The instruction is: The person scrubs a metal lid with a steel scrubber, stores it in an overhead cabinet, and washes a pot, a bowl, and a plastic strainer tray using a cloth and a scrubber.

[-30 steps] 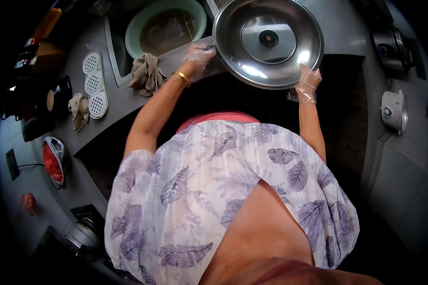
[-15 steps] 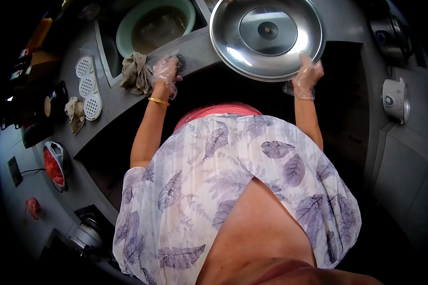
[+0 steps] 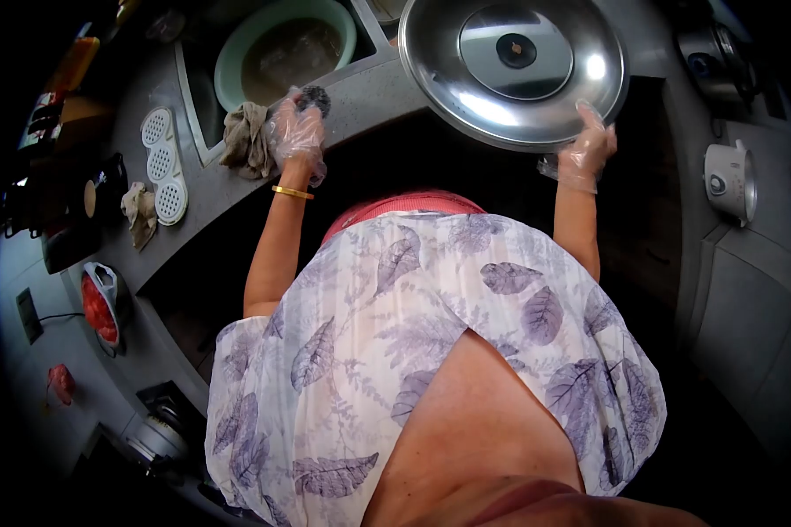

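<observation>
My left hand [image 3: 296, 133], in a clear plastic glove, is closed on a dark steel wool scrubber [image 3: 314, 101] above the counter edge. Right beside it lies a crumpled grey-brown cloth [image 3: 246, 140]. My right hand [image 3: 588, 149], gloved the same way, grips the lower right rim of a large round metal pot lid [image 3: 435, 75]. The lid is shiny, with a glass-like middle disc and a dark round fitting at its centre. Its top edge runs out of view.
A pale green basin [image 3: 227, 75] of murky water sits in the sink at upper left. A white three-disc rack [image 3: 161, 162] and a second cloth [image 3: 139, 211] lie on the left counter. On the right stand a white cooker [image 3: 725, 180] and a dark pot [image 3: 712, 66].
The lid and my right hand have shifted to the right. My left hand has moved slightly up and left, and the scrubber now shows more above its fingers.
</observation>
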The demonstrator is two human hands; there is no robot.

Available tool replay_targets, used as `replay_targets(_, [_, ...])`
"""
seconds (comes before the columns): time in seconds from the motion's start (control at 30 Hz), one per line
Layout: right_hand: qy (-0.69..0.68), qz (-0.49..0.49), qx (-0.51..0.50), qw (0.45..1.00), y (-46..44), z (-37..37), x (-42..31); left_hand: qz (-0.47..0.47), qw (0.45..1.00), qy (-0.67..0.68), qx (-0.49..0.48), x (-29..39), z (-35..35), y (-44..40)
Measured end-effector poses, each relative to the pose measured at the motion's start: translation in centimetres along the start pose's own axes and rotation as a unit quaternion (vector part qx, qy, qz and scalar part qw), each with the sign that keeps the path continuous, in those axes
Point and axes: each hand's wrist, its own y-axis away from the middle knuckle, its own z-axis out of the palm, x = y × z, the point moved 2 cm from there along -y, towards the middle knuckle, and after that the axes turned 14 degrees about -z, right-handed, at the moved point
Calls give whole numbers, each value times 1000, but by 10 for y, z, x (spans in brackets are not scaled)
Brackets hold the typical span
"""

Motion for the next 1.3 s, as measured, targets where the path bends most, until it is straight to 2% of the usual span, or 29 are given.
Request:
replay_targets(0.03, [-22,66,7,998,-4,-6,1,93,994,-28,58,-7,2,-5])
replay_targets(0.07, [-14,174,47,983,-7,-11,2,305,931,-68,186,-6,-4,-1])
replay_targets(0.13, [-96,296,38,950,-1,-8,-1,281,910,-196,231,9,-19,15])
replay_targets(0.17, [-227,368,-73,899,-19,-36,33,269,904,-232,237,9,-18,20])
replay_targets(0.23, [-299,416,-46,857,-10,-42,28,243,889,-304,242,2,-11,23])
replay_targets(0.3, [-347,421,-28,838,-6,-38,32,182,888,-399,141,-17,8,19])
replay_targets(0.33, [-334,411,-36,848,-2,-31,25,153,879,-444,88,-25,16,18])
replay_targets(0.4, [-391,364,-99,840,-5,-40,50,189,889,-397,132,-32,19,22])
replay_targets(0.43, [-394,387,-54,832,0,-34,48,203,892,-373,154,-35,19,29])
replay_targets(0.47, [-400,399,-52,823,3,-31,47,198,885,-396,141,-26,11,38])
replay_targets(0.53, [-396,417,-37,818,10,-26,50,260,885,-359,142,-26,1,39])
replay_targets(0.57, [-443,440,-60,779,5,-30,56,288,888,-323,156,-20,-3,43])
replay_targets(0.67, [-473,473,-52,742,12,-34,66,298,904,-280,127,-13,-11,48])
replay_targets(0.73, [-485,496,-59,717,24,-30,63,321,907,-224,153,-17,-23,58])
replay_targets(0.8, [-538,521,-94,656,27,-31,66,335,913,-167,160,-10,-35,67])
replay_targets(0.83, [-525,534,-102,655,32,-27,58,343,911,-153,170,-5,-43,74])
replay_targets(0.93, [-588,569,-140,558,41,-21,58,353,911,-75,201,3,-54,85])
replay_targets(1.0, [-620,593,-136,496,45,-19,65,392,897,-6,204,18,-62,96])
replay_targets(1.03, [-637,594,-188,454,46,-19,80,401,893,18,201,22,-63,100])
replay_targets(1.13, [-604,606,-228,464,55,-4,62,447,870,71,193,42,-73,118])
replay_targets(1.17, [-574,617,-235,483,61,6,49,457,867,83,180,47,-74,122])
replay_targets(1.23, [-503,536,-376,564,63,15,54,483,853,103,171,52,-75,131])
replay_targets(1.3, [-484,514,-360,610,78,29,38,493,841,94,200,57,-81,145])
